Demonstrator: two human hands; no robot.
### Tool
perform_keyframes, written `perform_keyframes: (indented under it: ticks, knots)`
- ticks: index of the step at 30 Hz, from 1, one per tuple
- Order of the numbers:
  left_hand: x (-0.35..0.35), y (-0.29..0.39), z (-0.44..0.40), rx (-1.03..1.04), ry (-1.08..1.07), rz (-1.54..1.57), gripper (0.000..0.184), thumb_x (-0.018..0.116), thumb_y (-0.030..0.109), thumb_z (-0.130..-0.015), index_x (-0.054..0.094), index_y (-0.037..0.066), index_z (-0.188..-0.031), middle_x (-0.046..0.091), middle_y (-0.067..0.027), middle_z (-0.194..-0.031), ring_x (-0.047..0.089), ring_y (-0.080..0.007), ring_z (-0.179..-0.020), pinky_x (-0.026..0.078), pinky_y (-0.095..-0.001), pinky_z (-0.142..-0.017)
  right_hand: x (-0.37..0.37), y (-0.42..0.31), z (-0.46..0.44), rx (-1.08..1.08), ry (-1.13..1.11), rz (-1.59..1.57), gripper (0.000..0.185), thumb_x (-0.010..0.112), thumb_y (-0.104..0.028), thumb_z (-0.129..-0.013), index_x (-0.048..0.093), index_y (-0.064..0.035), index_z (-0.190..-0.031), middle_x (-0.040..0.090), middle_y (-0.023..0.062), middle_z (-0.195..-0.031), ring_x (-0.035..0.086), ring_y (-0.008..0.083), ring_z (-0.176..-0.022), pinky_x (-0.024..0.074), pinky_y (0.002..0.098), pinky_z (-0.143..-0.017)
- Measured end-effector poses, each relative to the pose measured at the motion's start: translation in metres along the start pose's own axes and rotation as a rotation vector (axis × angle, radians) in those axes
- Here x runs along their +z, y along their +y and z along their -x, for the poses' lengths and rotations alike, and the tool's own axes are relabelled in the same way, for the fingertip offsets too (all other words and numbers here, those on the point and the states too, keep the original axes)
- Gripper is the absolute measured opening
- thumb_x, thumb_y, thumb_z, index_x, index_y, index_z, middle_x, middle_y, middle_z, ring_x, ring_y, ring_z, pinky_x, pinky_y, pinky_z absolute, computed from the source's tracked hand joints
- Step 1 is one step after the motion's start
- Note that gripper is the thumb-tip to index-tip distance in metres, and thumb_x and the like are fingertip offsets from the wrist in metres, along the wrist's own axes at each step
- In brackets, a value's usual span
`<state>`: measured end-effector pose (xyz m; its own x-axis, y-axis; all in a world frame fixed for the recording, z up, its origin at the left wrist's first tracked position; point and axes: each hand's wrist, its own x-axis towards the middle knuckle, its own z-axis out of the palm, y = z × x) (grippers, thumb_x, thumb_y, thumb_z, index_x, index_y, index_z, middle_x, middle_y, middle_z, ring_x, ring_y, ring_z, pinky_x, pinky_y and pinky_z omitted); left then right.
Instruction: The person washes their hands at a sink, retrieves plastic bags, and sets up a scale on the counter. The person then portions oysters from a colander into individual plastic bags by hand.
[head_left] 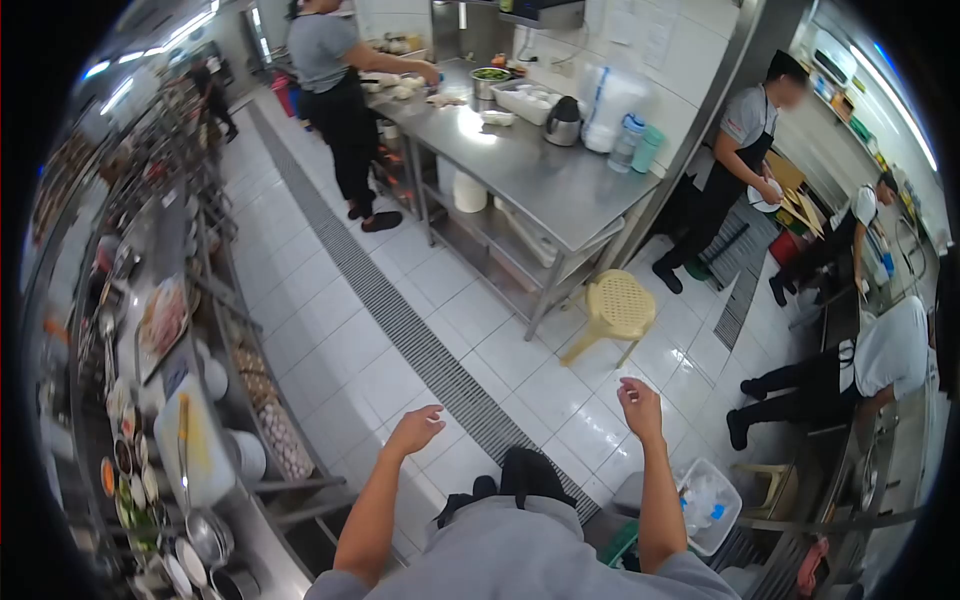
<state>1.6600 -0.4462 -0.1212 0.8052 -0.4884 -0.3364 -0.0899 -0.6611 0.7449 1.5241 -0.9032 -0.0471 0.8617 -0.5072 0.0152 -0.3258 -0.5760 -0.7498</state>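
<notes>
My left hand [415, 430] is held out over the white tiled floor with its fingers loosely bent and apart. Nothing shows in it. Raised on the other side, my right hand [640, 405] is also empty, fingers slightly curled and spread. Just beyond it stands a yellow plastic stool [620, 305], not touched. A metal floor drain grate [400, 340] runs between my hands and under my feet. Below my right forearm is a white plastic bin [728, 535] with clear plastic waste in it.
A steel table [520, 160] holds a kettle [563, 120], a pot [488, 82] and jugs; a person [335, 100] works there. Left, a counter carries a cutting board [195, 440], a ladle and a tray of meat [162, 318]. Several people work at right, one holding a white dish [764, 196].
</notes>
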Motion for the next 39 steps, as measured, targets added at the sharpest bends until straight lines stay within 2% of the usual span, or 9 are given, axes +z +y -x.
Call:
perform_keyframes:
  ticks: [9,13,16,17,18,25,29,37,39]
  knots:
    - [-0.017,-0.155,-0.080,-0.339,0.032,-0.180,0.042,0.069,0.030,-0.086,0.066,0.004,-0.119,0.072,-0.0173,-0.105,0.071,-0.0284,-0.091,0.055,-0.0397,-0.083,-0.007,-0.067,-0.227,-0.185,0.739,0.022,0.010,0.064,-0.007,-0.090,0.069,-0.0014,-0.097,0.066,0.0110,-0.090,0.063,0.0217,-0.071,0.0497,0.0324,-0.062]
    - [0.015,-0.239,-0.033,-0.552,0.190,0.351,0.039,0.069,0.020,-0.085,0.064,-0.007,-0.113,0.071,-0.0146,-0.081,0.068,-0.0192,-0.063,0.052,-0.0314,-0.052,-0.033,-0.110,-0.347,-0.383,0.967,0.125,0.009,0.065,-0.006,-0.090,0.068,-0.0028,-0.098,0.064,0.0099,-0.087,0.062,0.0216,-0.070,0.0482,0.0328,-0.060]
    - [0.029,-0.230,0.000,-0.884,0.259,0.719,0.035,0.062,0.015,-0.090,0.060,-0.002,-0.121,0.069,-0.0115,-0.086,0.065,-0.0204,-0.060,0.045,-0.0318,-0.042,-0.058,-0.144,-0.433,-0.451,1.093,0.224,0.010,0.065,-0.007,-0.089,0.069,-0.0039,-0.097,0.065,0.0098,-0.085,0.063,0.0229,-0.071,0.0498,0.0333,-0.063]
    - [0.026,-0.251,0.005,-0.523,-0.205,0.151,0.033,0.060,0.021,-0.091,0.064,0.001,-0.117,0.070,-0.0117,-0.093,0.067,-0.0204,-0.075,0.052,-0.0372,-0.058,-0.066,-0.158,-0.460,-0.496,1.135,0.257,0.010,0.065,-0.007,-0.089,0.070,-0.0042,-0.097,0.065,0.0097,-0.085,0.064,0.0233,-0.071,0.0506,0.0339,-0.065]
    - [0.018,-0.261,0.007,-0.029,-0.371,-0.396,0.033,0.058,0.028,-0.093,0.068,0.004,-0.114,0.071,-0.0118,-0.101,0.070,-0.0204,-0.090,0.058,-0.0427,-0.075,-0.074,-0.170,-0.487,-0.510,1.135,0.278,0.010,0.065,-0.008,-0.088,0.070,-0.0047,-0.097,0.066,0.0096,-0.086,0.065,0.0236,-0.072,0.0514,0.0346,-0.066]
    - [-0.031,-0.242,-0.109,-1.018,-0.065,0.844,0.036,0.058,0.031,-0.093,0.063,0.008,-0.120,0.070,-0.0093,-0.097,0.068,-0.0224,-0.083,0.053,-0.0418,-0.068,-0.097,-0.251,-0.646,-0.469,1.020,0.378,0.018,0.067,-0.023,-0.087,0.072,-0.0101,-0.100,0.069,0.0084,-0.094,0.068,0.0254,-0.083,0.0533,0.0384,-0.075]
    - [-0.109,-0.220,-0.209,-0.919,0.358,0.722,0.038,0.062,0.015,-0.090,0.059,0.002,-0.125,0.069,-0.0098,-0.092,0.068,-0.0182,-0.071,0.045,-0.0297,-0.048,-0.104,-0.269,-0.745,-0.354,0.841,0.515,0.024,0.068,-0.027,-0.086,0.073,-0.0132,-0.105,0.069,0.0095,-0.104,0.067,0.0275,-0.096,0.0534,0.0407,-0.082]
    - [-0.231,-0.132,-0.346,-0.714,0.456,0.534,0.043,0.061,0.016,-0.091,0.056,0.004,-0.131,0.070,-0.0072,-0.099,0.066,-0.0153,-0.081,0.048,-0.0286,-0.063,-0.105,-0.267,-0.898,-0.118,0.665,0.798,0.032,0.070,-0.027,-0.083,0.071,-0.0155,-0.113,0.069,0.0129,-0.115,0.064,0.0328,-0.110,0.0530,0.0437,-0.090]
    - [-0.240,-0.102,-0.371,-0.715,0.424,0.507,0.042,0.061,0.017,-0.092,0.056,0.003,-0.131,0.070,-0.0079,-0.102,0.067,-0.0162,-0.082,0.049,-0.0298,-0.065,-0.117,-0.261,-0.919,-0.039,0.413,0.877,0.029,0.068,-0.027,-0.085,0.072,-0.0149,-0.112,0.071,0.0135,-0.109,0.067,0.0347,-0.103,0.0539,0.0449,-0.087]
